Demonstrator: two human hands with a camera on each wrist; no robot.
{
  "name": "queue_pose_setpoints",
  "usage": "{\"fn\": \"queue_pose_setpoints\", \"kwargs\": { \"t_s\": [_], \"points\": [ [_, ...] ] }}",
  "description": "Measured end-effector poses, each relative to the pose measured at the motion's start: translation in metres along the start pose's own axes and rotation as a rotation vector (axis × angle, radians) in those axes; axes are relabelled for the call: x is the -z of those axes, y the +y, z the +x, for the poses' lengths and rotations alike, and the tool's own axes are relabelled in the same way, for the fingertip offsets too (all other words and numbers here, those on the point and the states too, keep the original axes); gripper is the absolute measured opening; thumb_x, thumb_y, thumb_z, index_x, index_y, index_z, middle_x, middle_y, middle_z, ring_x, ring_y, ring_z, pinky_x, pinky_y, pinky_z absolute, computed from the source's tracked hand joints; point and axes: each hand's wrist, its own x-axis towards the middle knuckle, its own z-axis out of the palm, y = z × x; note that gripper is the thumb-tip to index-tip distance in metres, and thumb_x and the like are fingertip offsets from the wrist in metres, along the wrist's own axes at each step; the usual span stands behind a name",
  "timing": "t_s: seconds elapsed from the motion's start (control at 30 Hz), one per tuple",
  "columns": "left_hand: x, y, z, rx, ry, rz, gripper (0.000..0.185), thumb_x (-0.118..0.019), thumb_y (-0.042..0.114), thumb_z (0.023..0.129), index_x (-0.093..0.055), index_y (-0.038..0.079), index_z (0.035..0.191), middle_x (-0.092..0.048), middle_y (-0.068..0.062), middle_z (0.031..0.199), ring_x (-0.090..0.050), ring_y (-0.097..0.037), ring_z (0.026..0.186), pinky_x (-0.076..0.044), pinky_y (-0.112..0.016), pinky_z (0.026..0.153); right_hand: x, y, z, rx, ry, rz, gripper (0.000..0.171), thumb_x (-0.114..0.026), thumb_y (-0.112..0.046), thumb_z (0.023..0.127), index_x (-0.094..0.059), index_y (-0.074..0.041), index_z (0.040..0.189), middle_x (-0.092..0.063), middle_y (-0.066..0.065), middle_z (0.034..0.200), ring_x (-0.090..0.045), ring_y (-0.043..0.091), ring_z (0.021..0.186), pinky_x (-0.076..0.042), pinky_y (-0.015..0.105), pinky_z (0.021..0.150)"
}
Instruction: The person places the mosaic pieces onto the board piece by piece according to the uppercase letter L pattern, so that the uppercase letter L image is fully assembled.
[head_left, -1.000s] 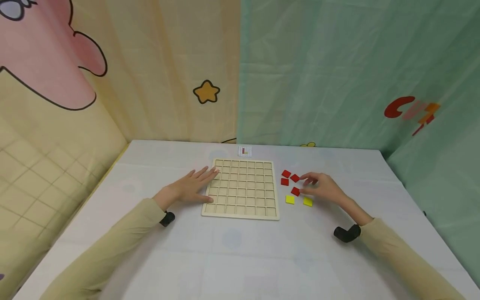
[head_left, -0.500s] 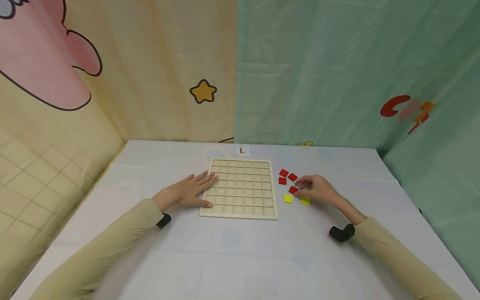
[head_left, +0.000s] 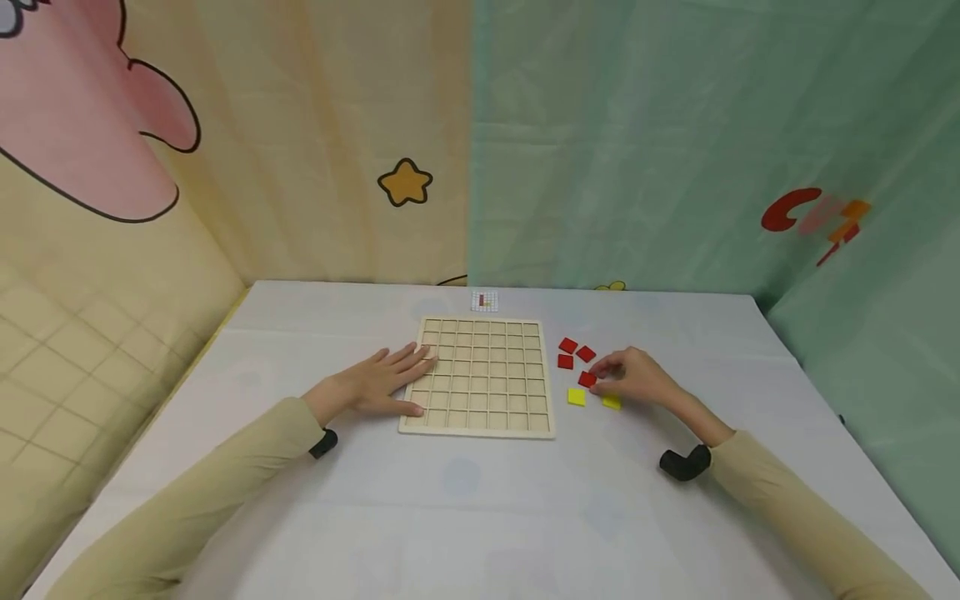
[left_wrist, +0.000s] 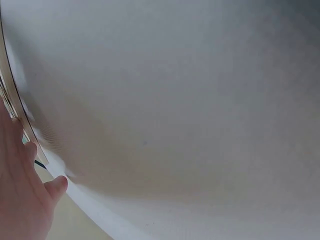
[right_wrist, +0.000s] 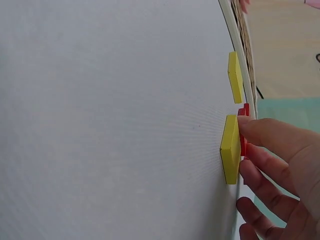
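Observation:
A pale wooden board (head_left: 487, 379) with a grid of square cells lies mid-table. My left hand (head_left: 375, 385) rests flat on its left edge, fingers spread; the left wrist view catches part of that hand (left_wrist: 22, 175) beside the rim. To the right of the board, my right hand (head_left: 639, 379) pinches a red square tile (head_left: 587, 380) between thumb and index finger, low at the tabletop. Three more red tiles (head_left: 566, 362) lie just beyond it. One yellow tile (head_left: 576, 397) sits nearer the front, and another yellow tile (right_wrist: 230, 150) is below the thumb, partly covered in the head view.
A small printed grid card (head_left: 484, 301) with red and yellow marks lies behind the board. The white-covered table (head_left: 465, 517) reaches back to cartoon-printed curtains (head_left: 600, 150). A black wrist strap (head_left: 686, 463) is on the right arm.
My right thumb and index finger have come in around the nearest red tile, moving slightly left. The left hand stays on the board's edge, and the head view has shifted a little.

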Motion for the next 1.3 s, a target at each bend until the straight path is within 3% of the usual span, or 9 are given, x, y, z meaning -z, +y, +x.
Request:
{"fn": "queue_pose_setpoints", "kwargs": {
  "t_s": [0.2,0.63,0.9,1.13,1.23,1.3],
  "points": [
    [-0.001,0.002,-0.002,-0.022,0.01,0.016,0.085,-0.043,0.066,0.092,-0.01,0.021,0.156,-0.003,-0.007,0.164,-0.001,-0.031,0.151,-0.011,-0.062,0.116,0.001,-0.004,-0.002,0.046,0.003,-0.021,0.028,-0.081,-0.027,0.077,-0.075,-0.008,0.097,-0.073,0.0,0.089,-0.055,0.017,0.084,-0.044,0.03,0.074],
    [-0.004,0.003,0.001,-0.027,0.024,0.028,0.084,-0.04,0.066,0.092,-0.009,0.022,0.156,-0.001,-0.007,0.164,-0.001,-0.03,0.151,-0.011,-0.063,0.115,0.002,-0.01,-0.002,0.04,0.007,-0.044,0.024,-0.077,-0.023,0.079,-0.074,-0.009,0.099,-0.072,0.002,0.091,-0.056,0.018,0.087,-0.047,0.032,0.075],
    [-0.004,0.002,0.001,-0.005,0.018,0.038,0.084,-0.04,0.067,0.092,-0.008,0.022,0.156,-0.001,-0.007,0.164,-0.001,-0.03,0.151,-0.01,-0.063,0.115,0.003,-0.018,0.001,0.048,0.083,-0.053,0.021,-0.072,-0.018,0.08,-0.074,-0.007,0.098,-0.073,0.005,0.093,-0.059,0.023,0.088,-0.049,0.041,0.08],
    [-0.001,0.005,0.0,0.011,0.005,0.022,0.083,-0.04,0.066,0.092,-0.009,0.024,0.156,0.0,-0.006,0.164,0.001,-0.028,0.151,-0.008,-0.063,0.116,0.003,-0.03,0.009,0.034,0.128,-0.011,0.026,-0.071,-0.02,0.084,-0.073,-0.007,0.106,-0.072,0.009,0.1,-0.061,0.027,0.094,-0.049,0.046,0.086],
    [-0.001,0.006,0.0,0.013,0.002,0.025,0.082,-0.041,0.066,0.092,-0.01,0.024,0.156,0.0,-0.006,0.164,0.001,-0.028,0.151,-0.008,-0.062,0.116,0.001,-0.035,0.015,0.049,0.14,0.002,0.028,-0.073,-0.021,0.083,-0.073,-0.005,0.106,-0.072,0.01,0.097,-0.06,0.027,0.089,-0.049,0.04,0.081],
    [-0.002,0.005,0.001,0.013,-0.001,0.03,0.082,-0.04,0.066,0.092,-0.009,0.024,0.156,0.0,-0.006,0.164,0.001,-0.028,0.151,-0.008,-0.062,0.116,-0.001,-0.039,0.019,0.058,0.143,0.006,0.029,-0.075,-0.022,0.082,-0.074,-0.005,0.105,-0.071,0.011,0.093,-0.057,0.025,0.082,-0.046,0.034,0.071]
  ]
}}
